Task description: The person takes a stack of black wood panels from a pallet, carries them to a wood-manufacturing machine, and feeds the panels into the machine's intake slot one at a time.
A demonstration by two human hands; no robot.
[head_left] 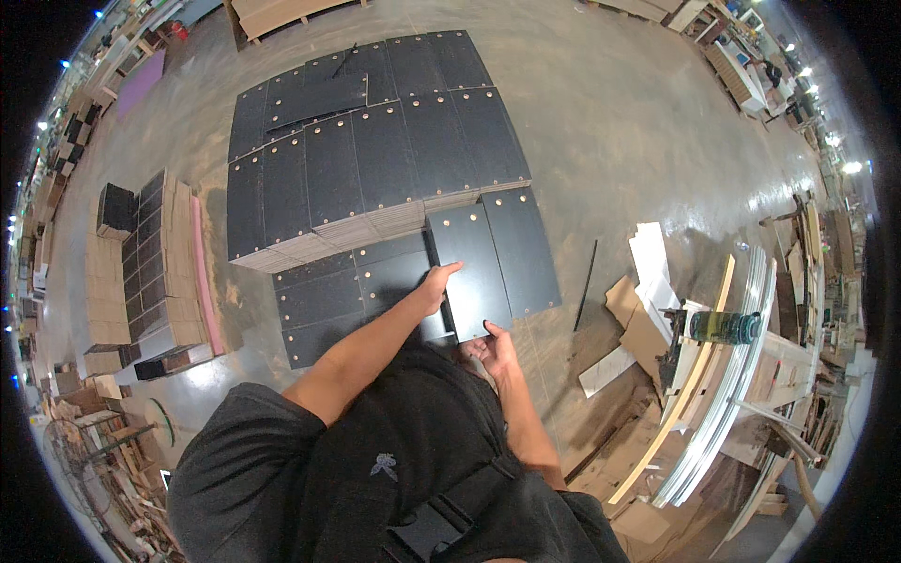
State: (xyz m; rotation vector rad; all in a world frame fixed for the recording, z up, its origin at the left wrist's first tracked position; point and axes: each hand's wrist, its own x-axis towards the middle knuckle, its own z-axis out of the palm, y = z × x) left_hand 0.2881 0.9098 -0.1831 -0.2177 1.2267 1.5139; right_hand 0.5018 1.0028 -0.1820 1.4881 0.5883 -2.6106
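A flat black rectangular panel (pixel 477 277) with round pale spots at its far end lies raised before me, its glossy face catching the light. My left hand (pixel 434 289) grips its left long edge, the thumb on top. At the near short end my right hand (pixel 493 352) is closed round the edge, thumb above and curled fingers below. Another black panel (pixel 523 249) lies along its right side. Lower black panels (pixel 319 289) extend to the left, partly hidden by my left forearm.
Tall stacks of similar black panels (pixel 380 150) stand just beyond, a loose panel (pixel 319 101) on top. Cardboard-sided stacks (pixel 155 267) stand at left. On the right are a thin black strip (pixel 586 286) on the floor, cardboard scraps (pixel 638 328), long boards (pixel 685 413) and a green roll (pixel 725 327).
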